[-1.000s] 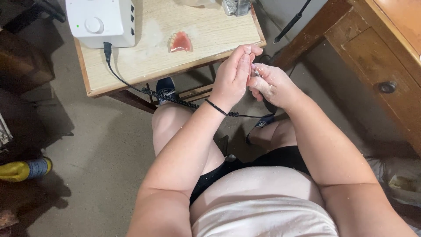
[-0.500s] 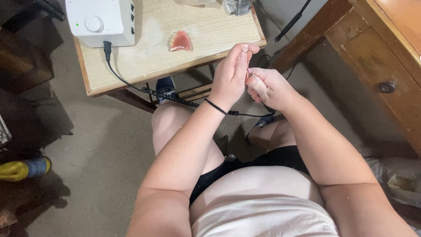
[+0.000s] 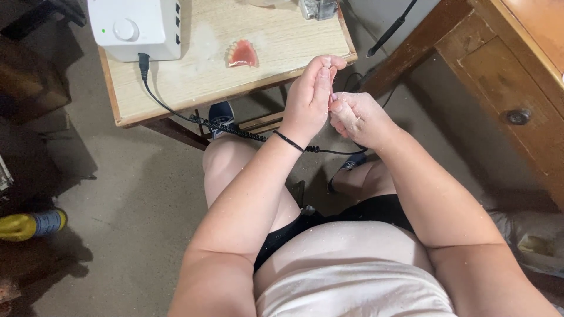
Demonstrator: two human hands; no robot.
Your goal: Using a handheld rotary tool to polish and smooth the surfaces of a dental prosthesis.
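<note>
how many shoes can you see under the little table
2. One dark blue shoe sits below the table edge, left of the left hand. The other shoe shows partly beneath the right hand, largely hidden by the arm.

Far to your left on the floor, a yellow container with a blue label band [image 3: 44, 223], lying on its side, half in shadow, possibly a bottle.

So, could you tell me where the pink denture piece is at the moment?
The pink denture piece lies on the small wooden table, right of the white machine.
</note>
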